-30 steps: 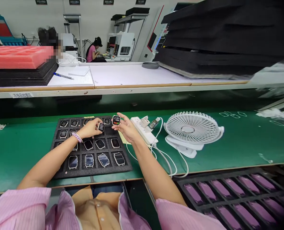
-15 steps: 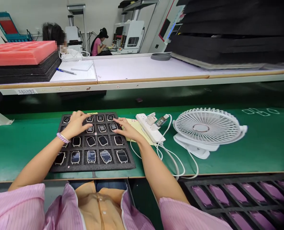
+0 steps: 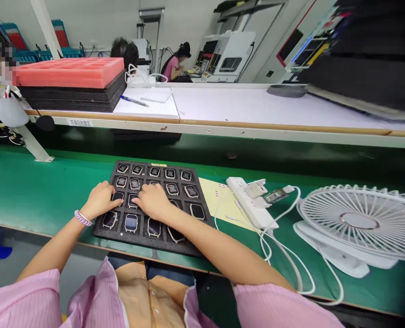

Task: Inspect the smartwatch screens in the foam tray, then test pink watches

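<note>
The green workbench [image 3: 69, 175] supports all items at my station. At its right end stands the white fan [image 3: 360, 221], its cord running near the white power strip [image 3: 248, 202]. The black foam tray [image 3: 137, 239] lies flat directly in front of me, left of the power strip, with a yellow sheet [image 3: 223, 207] along its right side.

The tray is divided into rows of compartments holding strapless smartwatches [image 3: 186, 175]. My right forearm [image 3: 216, 241] covers its near right corner; contents there are not verifiable.

My left hand [image 3: 101, 199] is at the left end of the third row from the far side, thumb and fingers apart about the end smartwatch [image 3: 117, 197]. My right hand [image 3: 154, 200] is over the middle of the tray, palm down, thumb extended to the second smartwatch [image 3: 133, 200] of that row. Both smartwatches sit in their compartments. I cannot tell whether either hand is pinching or only touching.

Status, judged by the screens: part-way. Visible screens in the two far rows carry lit text. The near row reads dark, as does the third row's right-end smartwatch [image 3: 197, 211]; these appear outstanding.
</note>
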### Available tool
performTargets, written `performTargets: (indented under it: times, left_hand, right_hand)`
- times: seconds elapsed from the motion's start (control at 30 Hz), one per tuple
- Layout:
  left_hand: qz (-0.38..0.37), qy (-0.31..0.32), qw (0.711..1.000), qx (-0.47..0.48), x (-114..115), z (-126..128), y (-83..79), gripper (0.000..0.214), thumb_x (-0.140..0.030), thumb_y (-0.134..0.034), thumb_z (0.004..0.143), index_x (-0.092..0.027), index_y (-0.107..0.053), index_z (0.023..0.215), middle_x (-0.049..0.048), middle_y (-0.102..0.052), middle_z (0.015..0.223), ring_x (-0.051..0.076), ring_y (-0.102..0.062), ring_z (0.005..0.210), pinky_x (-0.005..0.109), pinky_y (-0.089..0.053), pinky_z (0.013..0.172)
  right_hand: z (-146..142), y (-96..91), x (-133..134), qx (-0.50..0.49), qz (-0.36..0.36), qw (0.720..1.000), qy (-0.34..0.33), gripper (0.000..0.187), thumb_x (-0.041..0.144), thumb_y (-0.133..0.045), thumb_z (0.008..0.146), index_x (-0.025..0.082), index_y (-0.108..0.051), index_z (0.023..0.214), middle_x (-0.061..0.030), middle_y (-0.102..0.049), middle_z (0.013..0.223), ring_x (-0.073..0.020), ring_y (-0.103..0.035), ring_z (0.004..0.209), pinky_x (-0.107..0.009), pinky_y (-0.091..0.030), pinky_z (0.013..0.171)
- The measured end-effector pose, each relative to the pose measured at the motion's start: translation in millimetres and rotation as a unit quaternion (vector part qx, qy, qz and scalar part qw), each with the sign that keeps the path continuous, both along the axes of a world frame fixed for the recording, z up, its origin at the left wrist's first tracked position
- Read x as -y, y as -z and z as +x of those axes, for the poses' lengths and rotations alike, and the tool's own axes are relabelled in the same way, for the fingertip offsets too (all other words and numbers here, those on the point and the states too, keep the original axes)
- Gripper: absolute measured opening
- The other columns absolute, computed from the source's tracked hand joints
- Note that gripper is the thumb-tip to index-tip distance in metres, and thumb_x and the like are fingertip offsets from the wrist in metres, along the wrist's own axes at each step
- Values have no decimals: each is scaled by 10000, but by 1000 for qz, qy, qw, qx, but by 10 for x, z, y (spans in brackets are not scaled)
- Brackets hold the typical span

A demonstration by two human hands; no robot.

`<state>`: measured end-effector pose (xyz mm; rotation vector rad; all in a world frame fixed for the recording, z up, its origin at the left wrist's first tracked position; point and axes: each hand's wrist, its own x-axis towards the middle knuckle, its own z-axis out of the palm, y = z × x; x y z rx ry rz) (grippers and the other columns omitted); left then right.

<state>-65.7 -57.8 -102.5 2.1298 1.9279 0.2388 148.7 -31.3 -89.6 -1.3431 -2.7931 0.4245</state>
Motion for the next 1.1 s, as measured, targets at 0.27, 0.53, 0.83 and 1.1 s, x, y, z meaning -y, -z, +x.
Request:
performTargets:
  times: [0.27, 0.53, 0.83, 1.1]
  left_hand:
    - [53, 15, 966, 254, -45, 73, -355, 177, -376, -636, 895, -207, -585, 880, 26, -685, 846, 206, -625, 757, 326, -454, 715]
    - [1, 36, 718, 695, -629, 712, -1191, 572, -474, -913, 620, -168, -580, 970, -44, -559, 724, 70, -482, 538, 208, -346, 503]
    - [165, 51, 725, 667, -869, 1200, -1401, 417, -256, -747, 762, -180, -593, 1141, -52, -533, 801, 80, -435, 597, 227, -348, 556]
    - [267, 20, 814, 515, -982, 1164, -1293, 360, -178, -670, 820, -197, -620, 1176, -45, -533, 769, 130, -486, 645, 263, -413, 648]
  right_hand:
    - [-158, 63, 15, -80, -17, 996, 38, 225, 298, -818, 898, 144, -662, 951, -186, -727, 1085, -373, -690, 1056, -453, -476, 925]
    - [223, -318, -661, -568, -223, 790, 54, 397, 563, -674, 911, 233, -490, 1035, -54, -745, 892, -161, -613, 583, -264, -464, 552]
    - [602, -1140, -758, -746, -242, 621, -4, 459, 428, -886, 789, 217, -710, 1157, -74, -734, 1173, -158, -659, 820, -271, -552, 723]
    - [583, -1028, -873, -758, -247, 603, 9, 491, 410, -904, 746, 238, -708, 1163, -44, -743, 1046, -138, -575, 687, -278, -516, 647]
